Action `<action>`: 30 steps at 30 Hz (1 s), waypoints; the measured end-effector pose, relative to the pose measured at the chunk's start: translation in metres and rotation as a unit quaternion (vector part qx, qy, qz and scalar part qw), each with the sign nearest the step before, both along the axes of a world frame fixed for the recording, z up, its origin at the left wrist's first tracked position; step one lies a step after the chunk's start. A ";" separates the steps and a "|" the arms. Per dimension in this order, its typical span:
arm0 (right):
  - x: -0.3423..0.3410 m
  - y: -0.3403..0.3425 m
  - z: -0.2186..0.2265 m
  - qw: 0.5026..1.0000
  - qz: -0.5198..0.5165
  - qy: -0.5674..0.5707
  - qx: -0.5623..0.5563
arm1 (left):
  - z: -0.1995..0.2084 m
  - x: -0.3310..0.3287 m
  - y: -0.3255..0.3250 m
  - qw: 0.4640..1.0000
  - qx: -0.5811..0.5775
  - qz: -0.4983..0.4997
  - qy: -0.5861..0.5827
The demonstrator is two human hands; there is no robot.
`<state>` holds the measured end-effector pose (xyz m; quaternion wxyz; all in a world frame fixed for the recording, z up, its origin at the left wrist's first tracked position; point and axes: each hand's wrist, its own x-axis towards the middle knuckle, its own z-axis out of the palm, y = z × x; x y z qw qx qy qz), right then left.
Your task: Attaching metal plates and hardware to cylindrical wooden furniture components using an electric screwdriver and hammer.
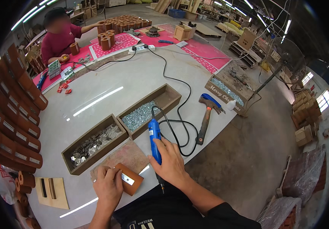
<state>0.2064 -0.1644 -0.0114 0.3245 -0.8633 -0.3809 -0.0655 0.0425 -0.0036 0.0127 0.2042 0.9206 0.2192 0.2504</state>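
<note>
My right hand (170,160) is wrapped round a corded blue electric screwdriver (154,139), whose bit points down toward me beside the table edge. My left hand (109,186) grips the left side of a brown wooden block (134,187), its thumb and fingers bent together. A small shiny metal plate (127,179) lies on the block's upper face, just by those fingertips. Under the block's far side is a worn, reddish board (128,157). Beyond it stand a wooden tray of flat metal pieces (107,134) and another full of silvery screws (138,116).
To the right lies a hammer (205,124) near a third box of screws (227,91). Brown blocks with plates (17,133) are stacked at the left. A black cord (189,95) loops over the white table. Across it, a person (59,38) sits by more brown pieces.
</note>
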 end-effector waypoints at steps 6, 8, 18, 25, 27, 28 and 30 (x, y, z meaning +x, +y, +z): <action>-0.015 -0.001 -0.007 0.999 -0.001 -0.052 0.000 | -0.008 -0.003 -0.003 0.997 0.068 0.004 0.031; -0.019 0.001 -0.009 0.999 -0.005 -0.026 0.023 | -0.007 -0.004 -0.004 0.998 0.056 0.005 0.025; -0.036 0.009 0.046 0.934 0.233 0.240 0.123 | 0.010 -0.012 -0.009 0.885 -0.456 -0.028 -0.093; -0.060 0.021 0.018 0.900 0.261 0.316 0.151 | 0.012 -0.028 -0.022 0.725 -0.676 -0.035 -0.126; -0.067 0.022 0.014 0.890 0.244 0.352 0.155 | 0.004 -0.034 -0.020 0.746 -0.656 -0.032 -0.110; -0.070 0.024 0.013 0.867 0.215 0.413 0.179 | 0.002 -0.035 -0.020 0.768 -0.633 -0.035 -0.093; -0.071 0.028 0.007 0.837 0.185 0.474 0.201 | 0.008 -0.031 -0.028 0.743 -0.657 -0.034 -0.123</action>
